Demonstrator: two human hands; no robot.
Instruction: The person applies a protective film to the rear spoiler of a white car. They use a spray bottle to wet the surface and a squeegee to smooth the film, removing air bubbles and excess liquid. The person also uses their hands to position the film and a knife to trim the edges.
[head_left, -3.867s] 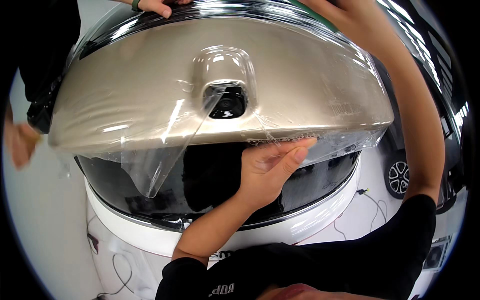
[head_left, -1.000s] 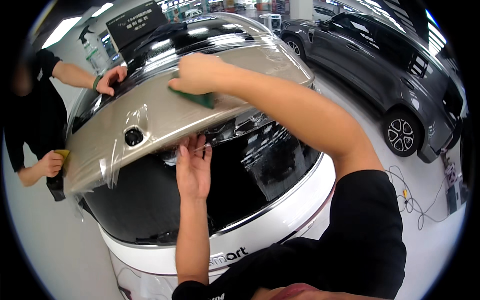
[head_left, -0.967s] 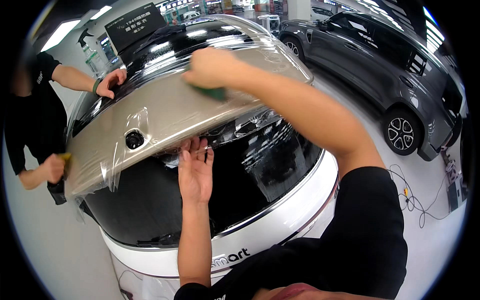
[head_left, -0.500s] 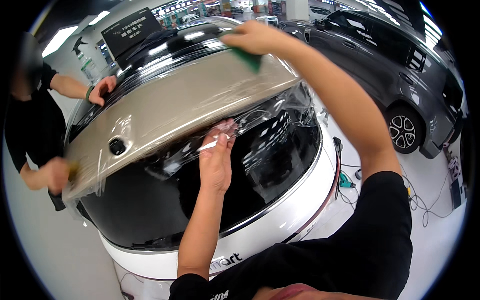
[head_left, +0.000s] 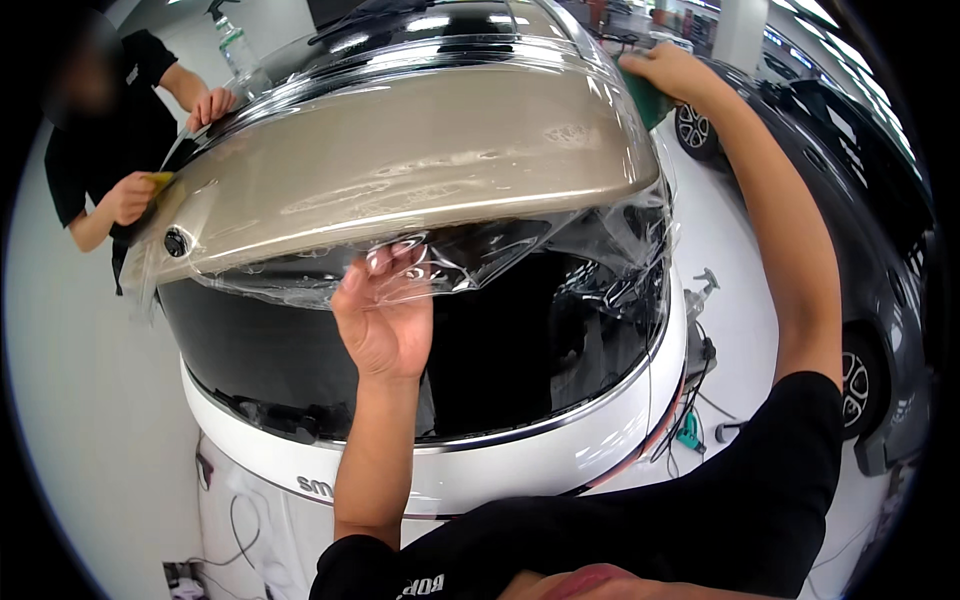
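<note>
My left hand (head_left: pixel 385 315) is raised palm-up at the loose clear film (head_left: pixel 500 245) hanging below the champagne panel (head_left: pixel 420 140), over the dark rear glass (head_left: pixel 490 340) of a white car. Its fingers are apart and slightly bent, their tips touching the film. At the panel's upper right corner, my right hand (head_left: pixel 675 72) grips a green squeegee (head_left: pixel 650 100). Clear film with wrinkles covers the panel, which has a black round camera fitting (head_left: pixel 176 241) at its left.
A co-worker (head_left: pixel 120 130) at the left holds a yellow squeegee (head_left: pixel 160 180). A spray bottle (head_left: pixel 235 45) stands behind. A dark car (head_left: pixel 880 270) is at the right. Cables and a teal tool (head_left: pixel 690 430) lie on the floor below.
My right hand has swept rightward with the green squeegee to the panel's corner. My left hand stays under the hanging film, which now spreads over it. The view has shifted rightward.
</note>
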